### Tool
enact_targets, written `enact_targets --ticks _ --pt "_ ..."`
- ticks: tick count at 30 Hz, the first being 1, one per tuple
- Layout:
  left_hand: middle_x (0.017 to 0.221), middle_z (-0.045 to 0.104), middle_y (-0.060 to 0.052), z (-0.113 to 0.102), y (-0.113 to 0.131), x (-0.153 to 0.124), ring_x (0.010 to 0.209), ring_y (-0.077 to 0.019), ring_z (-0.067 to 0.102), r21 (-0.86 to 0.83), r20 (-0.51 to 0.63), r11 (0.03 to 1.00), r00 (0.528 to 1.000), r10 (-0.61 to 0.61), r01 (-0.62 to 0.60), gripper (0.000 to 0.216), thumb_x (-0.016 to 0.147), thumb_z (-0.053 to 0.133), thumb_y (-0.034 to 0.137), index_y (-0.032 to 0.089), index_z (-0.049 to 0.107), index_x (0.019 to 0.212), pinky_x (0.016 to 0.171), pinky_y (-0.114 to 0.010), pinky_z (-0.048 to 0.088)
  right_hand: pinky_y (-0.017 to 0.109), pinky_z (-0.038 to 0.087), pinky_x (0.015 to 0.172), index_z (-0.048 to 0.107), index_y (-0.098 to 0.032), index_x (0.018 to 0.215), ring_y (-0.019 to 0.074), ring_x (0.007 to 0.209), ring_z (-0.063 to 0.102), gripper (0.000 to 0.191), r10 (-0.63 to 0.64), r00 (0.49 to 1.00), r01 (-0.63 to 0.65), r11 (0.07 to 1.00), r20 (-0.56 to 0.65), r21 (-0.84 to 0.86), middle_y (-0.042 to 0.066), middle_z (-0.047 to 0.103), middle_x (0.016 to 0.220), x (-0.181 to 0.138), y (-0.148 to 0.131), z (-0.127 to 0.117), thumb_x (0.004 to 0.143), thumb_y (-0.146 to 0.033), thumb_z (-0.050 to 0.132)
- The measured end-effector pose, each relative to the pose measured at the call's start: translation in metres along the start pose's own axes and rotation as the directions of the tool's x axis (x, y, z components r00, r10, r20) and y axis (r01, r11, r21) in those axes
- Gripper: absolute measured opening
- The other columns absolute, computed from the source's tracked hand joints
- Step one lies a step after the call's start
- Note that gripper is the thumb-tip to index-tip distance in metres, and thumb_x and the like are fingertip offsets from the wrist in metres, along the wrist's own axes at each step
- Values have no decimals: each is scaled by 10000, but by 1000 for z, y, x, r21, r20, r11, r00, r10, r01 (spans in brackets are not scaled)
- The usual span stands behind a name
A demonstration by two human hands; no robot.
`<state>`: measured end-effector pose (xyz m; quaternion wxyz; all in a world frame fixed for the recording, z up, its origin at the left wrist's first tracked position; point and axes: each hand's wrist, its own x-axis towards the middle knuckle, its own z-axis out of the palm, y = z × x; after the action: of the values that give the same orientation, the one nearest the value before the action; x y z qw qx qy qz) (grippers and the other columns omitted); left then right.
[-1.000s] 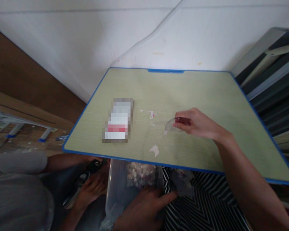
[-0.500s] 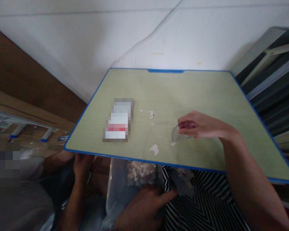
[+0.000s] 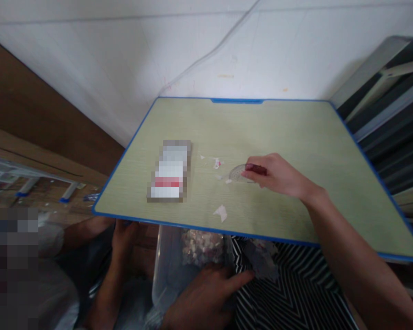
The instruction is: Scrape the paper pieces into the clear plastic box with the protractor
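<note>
My right hand [image 3: 270, 172] is closed above the table, pinching a small dark red piece [image 3: 256, 168] whose kind I cannot make out. A clear semicircular protractor [image 3: 237, 172] juts out from under its fingers, low against the tabletop. A small white scrap [image 3: 228, 181] lies at the protractor's edge. Below the table's front edge is my left hand [image 3: 209, 293], with its index finger stretched to the right and nothing visible in it. The other fingers are partly hidden. It lies by a clear plastic bin [image 3: 158, 275] that holds a heap of small shiny wrapped pieces [image 3: 201, 247].
The pale table [image 3: 278, 128] has a blue rim and stands against a white wall. A blurred-out phone-like slab [image 3: 170, 169] lies on its left. Torn paper [image 3: 221, 213] and more scraps [image 3: 217, 163] are mid-table. Another person's hand [image 3: 124, 233] is at the lower left.
My right hand has slid left and slightly away from me, with the protractor and red piece. The small white scrap moved along with the protractor's edge. My left hand stays put.
</note>
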<state>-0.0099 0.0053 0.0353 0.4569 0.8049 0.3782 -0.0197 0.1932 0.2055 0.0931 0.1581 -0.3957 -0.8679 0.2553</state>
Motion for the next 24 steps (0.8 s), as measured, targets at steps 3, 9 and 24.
enact_targets --ticks 3,9,24 --pt "1142 563 -35 -1 1 0 1010 -247 536 -5 8 1000 1000 2 -2 757 736 504 26 341 331 1403 841 -353 432 254 263 523 518 -176 648 94 506 433 279 4 999 -2 998 -40 62 -26 482 532 -1 0 -2 874 -339 507" --pt "1118 586 -46 -1 1 2 990 -259 551 -3 5 1000 1000 11 -11 764 726 533 37 337 342 1402 829 -371 454 266 211 509 474 -182 602 90 485 386 273 65 998 -64 995 9 -74 -21 465 529 -1 -1 -4 852 -286 507" --pt "1124 579 -35 1 -2 3 983 -246 549 36 32 999 999 -6 5 839 710 527 21 381 290 1431 798 -335 452 216 260 459 448 -188 581 68 480 360 315 -93 934 15 974 344 224 -59 376 510 -10 0 -21 854 -327 517"
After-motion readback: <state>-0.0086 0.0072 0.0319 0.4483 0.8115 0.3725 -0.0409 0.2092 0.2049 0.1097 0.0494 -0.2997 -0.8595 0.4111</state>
